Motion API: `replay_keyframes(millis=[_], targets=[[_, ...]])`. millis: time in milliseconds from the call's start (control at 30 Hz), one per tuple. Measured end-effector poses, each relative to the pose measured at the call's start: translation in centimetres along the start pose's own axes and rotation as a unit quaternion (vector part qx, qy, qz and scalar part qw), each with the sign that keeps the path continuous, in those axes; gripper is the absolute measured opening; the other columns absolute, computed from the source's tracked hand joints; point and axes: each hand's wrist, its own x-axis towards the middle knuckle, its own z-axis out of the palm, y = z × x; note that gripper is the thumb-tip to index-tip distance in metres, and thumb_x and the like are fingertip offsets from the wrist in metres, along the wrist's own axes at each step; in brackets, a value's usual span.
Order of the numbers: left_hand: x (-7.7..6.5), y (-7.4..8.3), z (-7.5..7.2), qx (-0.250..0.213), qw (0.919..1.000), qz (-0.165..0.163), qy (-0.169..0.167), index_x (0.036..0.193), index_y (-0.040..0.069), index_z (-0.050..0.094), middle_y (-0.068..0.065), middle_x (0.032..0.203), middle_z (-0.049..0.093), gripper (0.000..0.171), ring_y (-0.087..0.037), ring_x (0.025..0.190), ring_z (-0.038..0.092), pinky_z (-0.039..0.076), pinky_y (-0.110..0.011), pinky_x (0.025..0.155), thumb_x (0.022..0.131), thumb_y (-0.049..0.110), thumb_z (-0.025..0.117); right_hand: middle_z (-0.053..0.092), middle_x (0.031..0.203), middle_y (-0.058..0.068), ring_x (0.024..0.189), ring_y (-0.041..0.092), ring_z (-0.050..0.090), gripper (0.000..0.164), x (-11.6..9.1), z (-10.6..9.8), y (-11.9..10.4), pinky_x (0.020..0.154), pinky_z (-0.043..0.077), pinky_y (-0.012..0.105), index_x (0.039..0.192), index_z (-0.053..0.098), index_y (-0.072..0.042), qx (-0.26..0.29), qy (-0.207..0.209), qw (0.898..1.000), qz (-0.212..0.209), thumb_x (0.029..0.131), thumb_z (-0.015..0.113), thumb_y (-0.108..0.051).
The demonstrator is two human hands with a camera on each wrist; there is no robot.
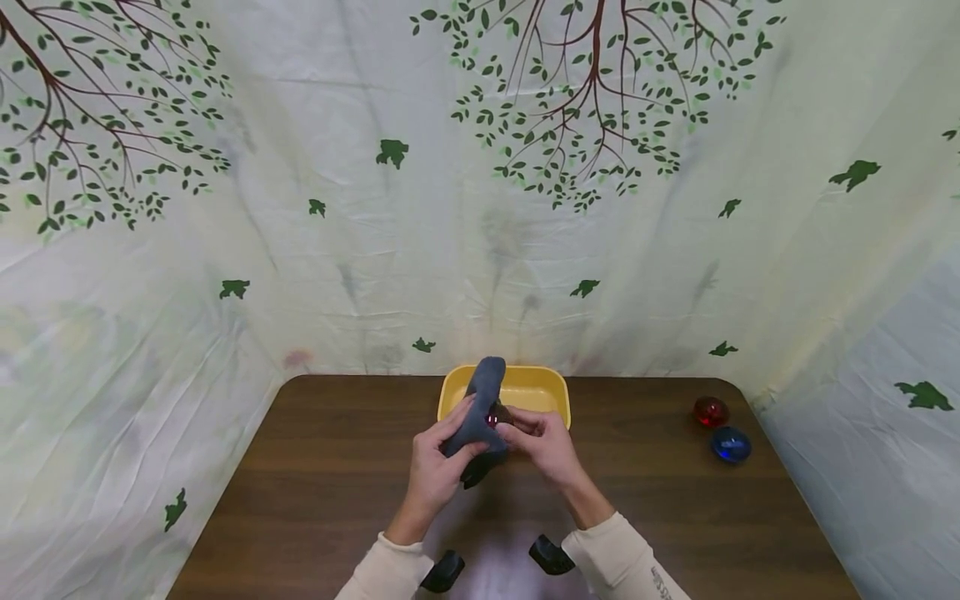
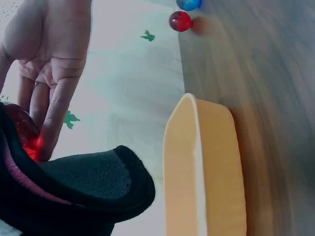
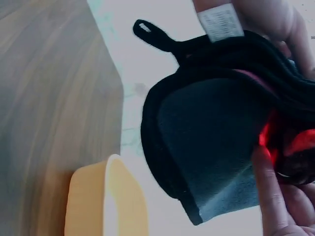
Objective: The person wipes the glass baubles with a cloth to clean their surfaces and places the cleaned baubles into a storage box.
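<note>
A thick dark blue-grey cloth piece (image 1: 480,408) with black edging is held up over the table, in front of the yellow tub. My left hand (image 1: 435,471) grips it from the left, thumb on the near side. In the right wrist view the cloth shows a hanging loop (image 3: 155,37) and a white label (image 3: 220,22). My right hand (image 1: 546,443) pinches a clear red ball (image 2: 22,130) against the cloth's fold. Part of this ball is hidden by the cloth and fingers. Whether the cloth is a mitt or a pad I cannot tell.
Behind the hands, the yellow tub (image 1: 567,408) stands at the table's far edge. Another red ball (image 1: 711,411) and a blue ball (image 1: 731,444) lie at the table's right side. A hanging with printed trees surrounds the brown table (image 1: 337,483).
</note>
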Motion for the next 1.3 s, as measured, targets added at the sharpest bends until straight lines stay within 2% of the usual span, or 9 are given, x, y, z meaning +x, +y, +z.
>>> replay_keyframes(millis=[133,267,500,600,767,933,1133,1200,1300], targets=[[0.0,-0.6,-0.1,-0.030,0.9974,-0.064,0.012,0.129,-0.004,0.058,-0.017,0.130,0.059,0.053,-0.029,0.122,0.054,0.041,-0.021,0.100,0.079,-0.005,0.074,0.058,0.122,0.031,0.101,0.015,0.066,0.051,-0.2,0.2,0.3,0.085,0.054,0.030,0.129,0.053,0.011,-0.012,0.008,0.998,-0.062,0.085,0.073,-0.005],[-0.2,-0.4,0.0,-0.069,0.9886,-0.130,0.035,0.129,-0.006,0.057,-0.024,0.121,0.062,0.047,-0.021,0.102,0.065,0.052,-0.025,0.087,0.084,0.000,0.071,0.058,0.125,0.027,0.107,0.015,0.064,0.054,-0.3,0.3,0.4,0.091,0.051,0.032,0.128,0.055,0.011,-0.032,0.007,0.992,-0.122,0.079,0.077,0.000],[-0.2,-0.1,0.2,-0.129,0.9760,-0.162,0.068,0.122,-0.014,0.058,-0.031,0.110,0.064,0.037,-0.009,0.087,0.066,0.056,-0.025,0.077,0.088,-0.003,0.066,0.057,0.130,0.021,0.124,0.017,0.053,0.056,0.0,0.4,0.4,0.097,0.047,0.031,0.126,0.054,0.013,-0.086,-0.028,0.967,-0.236,0.074,0.075,0.011],[-0.3,-0.2,0.2,-0.152,0.9723,-0.163,0.068,0.122,-0.015,0.057,-0.026,0.109,0.066,0.036,-0.011,0.088,0.066,0.056,-0.026,0.078,0.088,-0.004,0.065,0.057,0.128,0.024,0.118,0.018,0.058,0.056,-0.1,0.5,0.4,0.092,0.050,0.033,0.125,0.056,0.012,-0.092,-0.014,0.972,-0.215,0.073,0.077,0.009],[-0.5,-0.4,-0.1,-0.147,0.9771,-0.143,0.056,0.121,-0.015,0.057,-0.014,0.104,0.070,0.038,-0.013,0.087,0.066,0.056,-0.028,0.078,0.086,-0.005,0.067,0.063,0.120,0.024,0.102,0.024,0.067,0.054,-0.3,0.9,0.1,0.083,0.055,0.035,0.123,0.062,0.005,-0.073,0.044,0.991,-0.105,0.073,0.081,-0.001],[-0.5,-0.7,-0.5,-0.112,0.9896,-0.084,0.033,0.125,-0.013,0.056,-0.016,0.110,0.069,0.045,-0.010,0.093,0.066,0.054,-0.025,0.082,0.082,-0.007,0.070,0.063,0.119,0.024,0.103,0.028,0.066,0.049,-0.3,1.1,-0.2,0.083,0.055,0.034,0.123,0.063,0.005,-0.061,0.063,0.995,-0.048,0.079,0.079,-0.008],[-0.3,-1.1,-0.7,-0.074,0.9972,0.001,-0.006,0.129,-0.010,0.055,-0.025,0.130,0.055,0.053,-0.014,0.122,0.054,0.041,-0.024,0.102,0.078,-0.011,0.071,0.066,0.110,0.026,0.088,0.020,0.071,0.040,-0.3,1.3,-0.8,0.077,0.057,0.036,0.120,0.061,0.011,-0.011,0.072,0.997,0.006,0.088,0.071,-0.010],[-0.3,-1.1,-0.5,-0.065,0.9979,-0.003,0.002,0.129,-0.008,0.055,-0.024,0.130,0.055,0.053,-0.015,0.121,0.055,0.042,-0.023,0.101,0.078,-0.011,0.071,0.068,0.107,0.025,0.085,0.018,0.071,0.039,-0.3,1.5,-0.9,0.076,0.057,0.036,0.119,0.061,0.012,-0.001,0.084,0.996,0.016,0.088,0.070,-0.011],[-0.4,-0.8,-0.1,-0.069,0.9961,-0.047,0.027,0.131,-0.005,0.056,-0.023,0.127,0.059,0.051,-0.013,0.112,0.061,0.048,-0.024,0.094,0.082,-0.007,0.071,0.069,0.105,0.022,0.084,0.020,0.071,0.039,-0.2,1.7,-0.8,0.075,0.058,0.036,0.119,0.063,0.009,-0.008,0.097,0.995,0.018,0.088,0.071,-0.012]])
